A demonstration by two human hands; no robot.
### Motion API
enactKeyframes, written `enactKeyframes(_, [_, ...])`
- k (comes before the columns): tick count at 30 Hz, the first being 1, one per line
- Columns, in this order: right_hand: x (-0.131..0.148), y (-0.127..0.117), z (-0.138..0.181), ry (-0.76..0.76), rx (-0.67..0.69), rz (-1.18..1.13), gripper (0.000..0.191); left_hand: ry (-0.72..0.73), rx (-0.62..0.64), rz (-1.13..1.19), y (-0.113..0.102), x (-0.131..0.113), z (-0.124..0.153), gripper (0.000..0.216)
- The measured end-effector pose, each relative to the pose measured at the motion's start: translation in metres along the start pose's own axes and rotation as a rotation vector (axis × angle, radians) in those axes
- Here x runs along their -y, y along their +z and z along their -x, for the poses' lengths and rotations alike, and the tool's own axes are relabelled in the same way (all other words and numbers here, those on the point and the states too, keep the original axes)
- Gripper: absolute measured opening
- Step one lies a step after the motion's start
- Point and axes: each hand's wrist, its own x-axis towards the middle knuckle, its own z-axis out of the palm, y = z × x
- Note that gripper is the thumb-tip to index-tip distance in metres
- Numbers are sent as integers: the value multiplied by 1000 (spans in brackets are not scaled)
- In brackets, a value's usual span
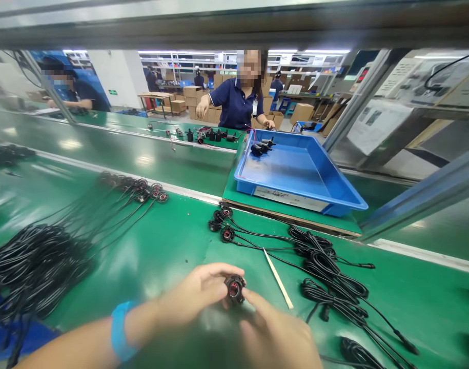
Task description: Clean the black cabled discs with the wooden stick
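Between my two hands is a small round black part with a red ring inside point(234, 289), held just above the green mat. My left hand point(203, 287), below a blue wristband, grips it from the left with thumb and fingers. From the right, my right hand point(276, 323) pinches its edge; some of its fingers are blurred. Beyond my hands lie similar round parts point(227, 234) on black cables, joined to coiled cable bundles point(319, 261) at the right. A thin pale stick point(277, 278) rests on the mat by my right hand.
A large heap of black cables point(38, 261) with round ends point(142, 187) covers the left side. A blue tray point(296, 166) holding several black parts point(262, 147) stands on a raised board. Metal posts point(422, 184) flank the bench. Across it, a co-worker point(238, 102) stands near more parts.
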Motion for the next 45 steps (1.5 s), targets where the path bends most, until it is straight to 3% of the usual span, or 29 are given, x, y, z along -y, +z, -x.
enactKeyframes(4, [3, 5, 1, 21, 42, -6, 38, -46, -5, -53, 1, 4, 2, 49])
enactKeyframes(13, [7, -2, -7, 67, -55, -99, 19, -48, -13, -90, 4, 1, 5, 45])
enactKeyframes(19, [5, 0, -2, 4, 52, -110, 31, -100, 24, -29, 3, 4, 6, 49])
enactKeyframes(25, [11, -1, -2, 23, 132, -25, 27, -157, 30, -11, 3, 13, 2, 55])
enactKeyframes(31, [8, -2, -8, -89, 183, 215, 31, -237, -20, -15, 6, 18, -3, 50])
enactKeyframes(38, [1, -11, -9, 288, 219, -209, 49, -110, -142, 266, 13, 5, -3, 51])
enactKeyframes(40, [-1, -12, -9, 344, 229, -261, 39, -87, -140, 282, 13, 3, -2, 46])
enactKeyframes(43, [-4, -13, -10, 369, 187, -294, 7, -43, -138, 278, 12, 2, -1, 41])
enactKeyframes(45, [-4, -14, -11, 350, 143, -294, 9, 0, -150, 233, 10, 2, -1, 40])
